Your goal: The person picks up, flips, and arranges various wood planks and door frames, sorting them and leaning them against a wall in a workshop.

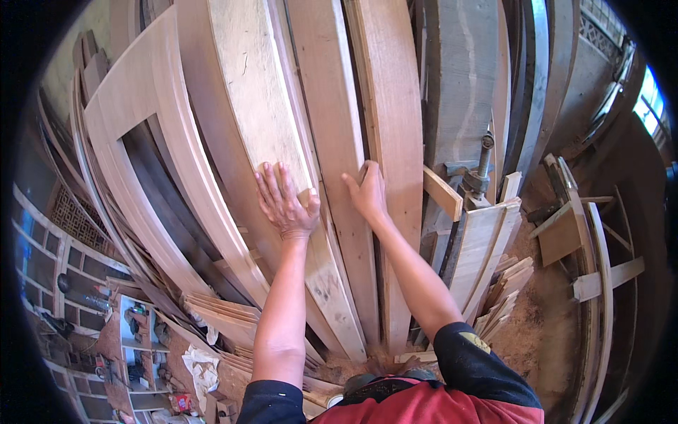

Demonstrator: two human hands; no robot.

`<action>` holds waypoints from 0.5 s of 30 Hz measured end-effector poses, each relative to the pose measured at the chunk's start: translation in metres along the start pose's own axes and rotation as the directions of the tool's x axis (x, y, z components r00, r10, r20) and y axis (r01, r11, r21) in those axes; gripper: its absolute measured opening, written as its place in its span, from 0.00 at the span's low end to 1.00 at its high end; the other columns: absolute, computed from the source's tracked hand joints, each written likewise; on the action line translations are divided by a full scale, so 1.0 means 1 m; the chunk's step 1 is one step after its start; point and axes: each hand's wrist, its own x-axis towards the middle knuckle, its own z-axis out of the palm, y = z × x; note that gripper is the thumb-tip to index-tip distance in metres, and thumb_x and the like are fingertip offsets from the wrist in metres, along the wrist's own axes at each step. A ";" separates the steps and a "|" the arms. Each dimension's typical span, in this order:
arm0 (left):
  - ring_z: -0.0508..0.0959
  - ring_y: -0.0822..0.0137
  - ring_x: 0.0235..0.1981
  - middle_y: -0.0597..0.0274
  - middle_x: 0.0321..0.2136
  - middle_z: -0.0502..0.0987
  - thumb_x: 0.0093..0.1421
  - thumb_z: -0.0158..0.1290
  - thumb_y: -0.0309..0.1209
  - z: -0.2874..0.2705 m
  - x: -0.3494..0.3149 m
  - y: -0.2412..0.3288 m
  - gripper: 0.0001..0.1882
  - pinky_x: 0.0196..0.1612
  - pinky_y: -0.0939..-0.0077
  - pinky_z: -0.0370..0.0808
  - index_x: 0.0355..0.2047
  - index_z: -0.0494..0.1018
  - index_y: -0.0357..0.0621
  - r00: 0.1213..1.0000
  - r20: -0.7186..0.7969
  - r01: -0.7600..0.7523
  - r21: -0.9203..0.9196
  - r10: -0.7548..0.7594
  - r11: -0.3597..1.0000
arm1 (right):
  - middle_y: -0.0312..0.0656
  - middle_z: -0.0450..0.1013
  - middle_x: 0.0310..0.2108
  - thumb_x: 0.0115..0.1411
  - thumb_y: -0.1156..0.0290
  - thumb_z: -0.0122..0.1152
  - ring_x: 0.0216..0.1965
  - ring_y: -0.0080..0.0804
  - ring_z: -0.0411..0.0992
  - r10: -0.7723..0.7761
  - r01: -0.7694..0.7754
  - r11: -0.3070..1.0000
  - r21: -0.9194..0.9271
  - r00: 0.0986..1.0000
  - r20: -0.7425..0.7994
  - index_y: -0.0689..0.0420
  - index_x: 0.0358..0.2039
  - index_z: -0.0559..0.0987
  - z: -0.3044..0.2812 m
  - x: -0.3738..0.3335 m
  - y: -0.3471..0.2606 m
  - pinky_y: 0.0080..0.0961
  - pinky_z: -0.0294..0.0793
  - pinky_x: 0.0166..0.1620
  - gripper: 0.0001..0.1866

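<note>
My left hand (287, 201) lies flat with fingers spread on a pale, knotty wooden board (247, 78) leaning upright in front of me. To its right stands a brownish wooden plank (326, 92). My right hand (369, 194) is at that plank's right edge, thumb stretched across its front. The other fingers are bent at the edge and partly hidden, apparently gripping it. Right of this hand leans another thick wooden plank (395, 92), with a narrow dark gap between the two.
At left leans a panelled wooden door frame (166, 99). A metal clamp (479, 177) sits right, above short boards (480, 247). Offcuts (505, 297) lie on the sawdust-covered floor (544, 311). A shelf unit (141, 339) with tools stands lower left; a curved wooden frame (597, 283) is far right.
</note>
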 end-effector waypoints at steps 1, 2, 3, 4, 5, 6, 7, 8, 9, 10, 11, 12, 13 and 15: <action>0.50 0.42 0.73 0.49 0.72 0.53 0.61 0.43 0.55 0.004 0.001 0.003 0.41 0.68 0.42 0.53 0.70 0.57 0.48 1.000 -0.005 -0.006 -0.013 0.005 1.000 | 0.64 0.71 0.48 0.57 0.59 0.69 0.49 0.64 0.71 -0.062 0.062 0.998 0.004 0.998 -0.022 0.66 0.56 0.65 -0.006 -0.006 0.004 0.52 0.70 0.53 0.34; 0.51 0.42 0.72 0.49 0.71 0.54 0.62 0.42 0.55 0.004 0.000 0.002 0.40 0.68 0.42 0.53 0.70 0.58 0.48 1.000 -0.004 -0.001 -0.005 0.001 1.000 | 0.56 0.71 0.43 0.55 0.61 0.71 0.44 0.60 0.72 -0.178 0.173 0.984 -0.048 0.970 -0.164 0.63 0.51 0.68 -0.007 -0.020 -0.007 0.51 0.73 0.47 0.30; 0.51 0.42 0.72 0.49 0.71 0.54 0.63 0.40 0.55 0.004 0.000 0.001 0.39 0.68 0.43 0.53 0.70 0.58 0.48 1.000 -0.004 0.003 0.002 -0.003 1.000 | 0.56 0.71 0.43 0.55 0.61 0.71 0.44 0.60 0.72 -0.176 0.170 0.984 -0.049 0.969 -0.173 0.63 0.51 0.68 -0.012 -0.028 -0.017 0.51 0.73 0.47 0.30; 0.52 0.42 0.72 0.49 0.71 0.54 0.65 0.37 0.55 0.006 0.000 0.002 0.38 0.68 0.44 0.54 0.70 0.58 0.48 1.000 -0.016 -0.016 0.005 0.016 1.000 | 0.54 0.71 0.42 0.54 0.61 0.71 0.44 0.58 0.72 -0.103 0.092 0.992 -0.085 0.986 -0.131 0.61 0.49 0.70 -0.021 -0.036 -0.027 0.51 0.73 0.45 0.28; 0.52 0.42 0.72 0.49 0.71 0.54 0.65 0.37 0.55 0.005 0.000 0.002 0.38 0.68 0.44 0.54 0.70 0.58 0.48 0.999 -0.012 -0.037 -0.003 0.037 0.999 | 0.52 0.71 0.41 0.54 0.62 0.71 0.44 0.55 0.73 -0.028 0.017 0.993 -0.117 0.995 -0.094 0.60 0.48 0.71 -0.028 -0.043 -0.036 0.51 0.74 0.42 0.26; 0.52 0.41 0.72 0.49 0.71 0.54 0.66 0.35 0.56 0.005 0.001 0.002 0.38 0.68 0.44 0.54 0.70 0.58 0.48 0.999 -0.023 -0.036 -0.002 0.036 0.999 | 0.48 0.69 0.37 0.52 0.63 0.71 0.42 0.49 0.73 -0.098 0.064 0.983 -0.173 0.976 -0.194 0.58 0.43 0.73 -0.034 -0.050 -0.040 0.47 0.76 0.38 0.22; 0.52 0.41 0.72 0.49 0.71 0.54 0.67 0.33 0.56 0.003 0.003 0.004 0.38 0.68 0.44 0.54 0.70 0.57 0.48 0.999 -0.032 -0.038 -0.001 0.038 0.999 | 0.48 0.69 0.37 0.52 0.63 0.71 0.42 0.49 0.73 -0.083 0.047 0.985 -0.167 0.973 -0.215 0.58 0.43 0.73 -0.040 -0.053 -0.045 0.47 0.76 0.38 0.22; 0.51 0.40 0.72 0.47 0.71 0.53 0.68 0.31 0.57 0.003 0.000 0.012 0.38 0.69 0.43 0.53 0.71 0.57 0.49 1.000 -0.002 -0.017 -0.017 0.017 1.000 | 0.47 0.69 0.36 0.51 0.62 0.72 0.40 0.49 0.73 -0.120 0.076 0.980 -0.183 0.962 -0.244 0.57 0.43 0.74 -0.045 -0.061 -0.041 0.46 0.76 0.37 0.23; 0.51 0.40 0.72 0.47 0.71 0.53 0.68 0.31 0.57 0.007 0.001 0.017 0.38 0.69 0.43 0.53 0.71 0.57 0.49 0.999 0.026 -0.044 -0.045 0.045 0.998 | 0.47 0.69 0.36 0.50 0.62 0.73 0.38 0.48 0.73 -0.157 0.102 0.973 -0.205 0.949 -0.274 0.56 0.43 0.75 -0.051 -0.066 -0.036 0.45 0.76 0.36 0.23; 0.52 0.39 0.71 0.45 0.71 0.53 0.69 0.33 0.53 0.011 0.001 0.018 0.35 0.69 0.43 0.53 0.70 0.57 0.47 0.998 -0.008 -0.055 -0.017 0.055 0.998 | 0.45 0.67 0.34 0.48 0.63 0.73 0.37 0.46 0.73 -0.205 0.136 0.965 -0.223 0.923 -0.326 0.55 0.42 0.74 -0.049 -0.073 -0.032 0.43 0.76 0.33 0.23; 0.53 0.38 0.71 0.43 0.71 0.52 0.70 0.35 0.49 0.017 -0.006 0.014 0.33 0.69 0.43 0.54 0.70 0.58 0.44 0.997 -0.032 -0.067 0.017 0.067 0.998 | 0.46 0.66 0.35 0.47 0.65 0.73 0.38 0.46 0.71 -0.183 0.135 0.977 -0.167 0.928 -0.324 0.56 0.42 0.74 -0.047 -0.085 -0.032 0.42 0.74 0.34 0.23; 0.53 0.38 0.71 0.43 0.71 0.52 0.70 0.35 0.49 0.021 -0.004 0.006 0.33 0.69 0.43 0.54 0.70 0.58 0.44 0.994 0.017 -0.113 0.018 0.112 0.993 | 0.47 0.66 0.36 0.45 0.66 0.73 0.39 0.47 0.70 -0.192 0.152 0.978 -0.142 0.922 -0.337 0.57 0.43 0.74 -0.049 -0.094 -0.036 0.43 0.73 0.36 0.25; 0.51 0.39 0.71 0.44 0.71 0.51 0.70 0.33 0.54 0.025 -0.010 -0.009 0.36 0.69 0.43 0.52 0.70 0.56 0.44 0.987 0.069 -0.151 0.127 0.143 0.980 | 0.47 0.66 0.36 0.43 0.67 0.74 0.40 0.48 0.69 -0.193 0.165 0.980 -0.108 0.921 -0.338 0.57 0.43 0.74 -0.045 -0.109 -0.039 0.43 0.71 0.37 0.26; 0.49 0.40 0.72 0.44 0.72 0.50 0.70 0.30 0.59 0.030 -0.034 -0.035 0.39 0.70 0.43 0.51 0.71 0.55 0.44 0.973 0.156 -0.203 0.236 0.169 0.950 | 0.48 0.66 0.37 0.42 0.68 0.75 0.40 0.49 0.68 -0.168 0.168 0.985 -0.033 0.919 -0.356 0.58 0.44 0.74 -0.039 -0.134 -0.053 0.44 0.69 0.39 0.28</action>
